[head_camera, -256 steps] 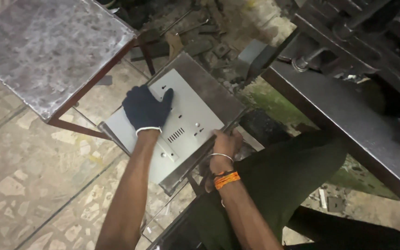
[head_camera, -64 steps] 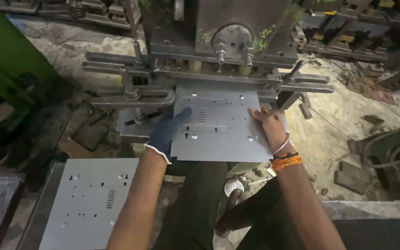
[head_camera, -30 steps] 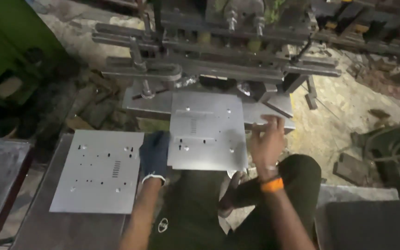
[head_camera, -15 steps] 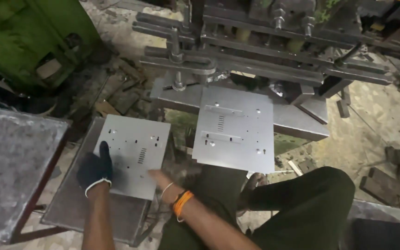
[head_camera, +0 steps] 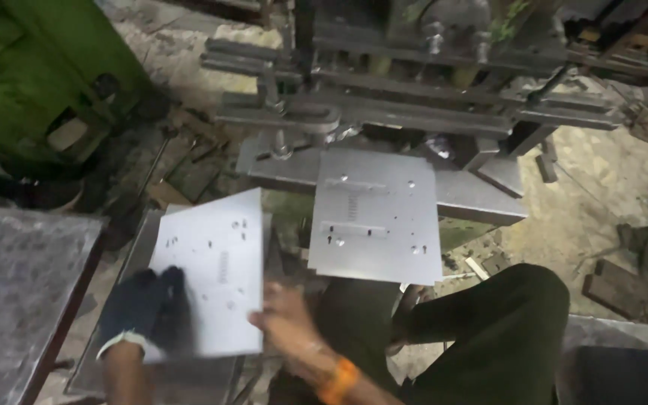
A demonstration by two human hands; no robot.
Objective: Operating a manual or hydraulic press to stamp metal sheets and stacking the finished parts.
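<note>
My left hand [head_camera: 140, 307], in a dark glove, grips the near left corner of a punched grey metal sheet [head_camera: 215, 262]. My bare right hand [head_camera: 286, 322], with an orange band at the wrist, holds the same sheet at its near right edge. The sheet is blurred and tilted up above a stack of metal on a low stand [head_camera: 144, 247]. A second punched sheet [head_camera: 376, 214] lies flat on the bed of the press [head_camera: 384, 112] straight ahead, with no hand on it.
A grey table top [head_camera: 16, 292] sits at the left. A green machine body [head_camera: 39, 67] fills the far left corner. My knee in dark green trousers [head_camera: 504, 330] is at the lower right. Scrap and debris litter the floor around the press.
Both hands left the sheet on the press and moved to the left stack. They took hold of the top sheet there and lifted it off the stack.
</note>
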